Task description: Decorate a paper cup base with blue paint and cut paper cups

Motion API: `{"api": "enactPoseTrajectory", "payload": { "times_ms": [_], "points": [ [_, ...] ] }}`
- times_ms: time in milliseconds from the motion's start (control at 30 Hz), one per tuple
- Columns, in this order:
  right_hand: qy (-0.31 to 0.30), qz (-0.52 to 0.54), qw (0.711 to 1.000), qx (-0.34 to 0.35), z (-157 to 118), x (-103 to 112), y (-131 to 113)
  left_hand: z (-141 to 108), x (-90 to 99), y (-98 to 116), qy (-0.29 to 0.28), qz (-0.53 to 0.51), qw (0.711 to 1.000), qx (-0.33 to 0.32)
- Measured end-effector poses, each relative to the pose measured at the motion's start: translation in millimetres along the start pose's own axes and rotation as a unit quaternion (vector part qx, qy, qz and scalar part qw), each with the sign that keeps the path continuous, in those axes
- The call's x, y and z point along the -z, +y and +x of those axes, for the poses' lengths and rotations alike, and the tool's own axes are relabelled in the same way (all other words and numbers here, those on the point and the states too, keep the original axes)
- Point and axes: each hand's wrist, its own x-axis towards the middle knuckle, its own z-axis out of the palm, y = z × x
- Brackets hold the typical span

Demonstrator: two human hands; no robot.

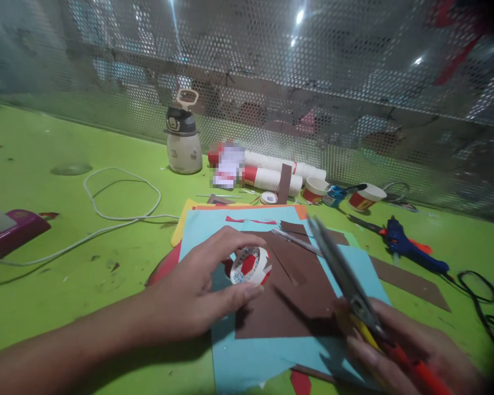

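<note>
My left hand (218, 269) is closed around a short white-and-red ring (267, 262), with thumb and fingers on opposite sides. Blue print shows on its inner wall, and its outer side looks jagged; I cannot tell whether it is tape or a cut cup. In my right hand (411, 345) is a pair of scissors (354, 296) with red and yellow handles, blades tilted up and away from me. Both hands hover above a brown paper sheet (288, 307), which lies on light blue paper (226, 351). A second, silver pair of scissors (296, 240) rests on the sheets.
Behind the paper lie stacked paper cups (271, 178), a phone (229, 164) and a white bottle (184, 148). A blue glue gun (411, 249) with a black cord lies at right. A white cable (123, 222) runs from a purple power strip (16, 236) across the green table (119, 296).
</note>
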Motion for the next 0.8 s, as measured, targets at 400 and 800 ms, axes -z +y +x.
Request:
{"api": "enactPoseTrajectory", "payload": {
  "times_ms": [400,800],
  "points": [
    [0.033,0.125,0.992,0.004,17,-36,-78,-8,-25.2,2,-0.088,0.102,0.99,-0.032],
    [0.033,0.148,0.983,0.107,15,-54,-71,-7,-30.5,5,-0.126,0.045,0.991,0.024]
  ]
}}
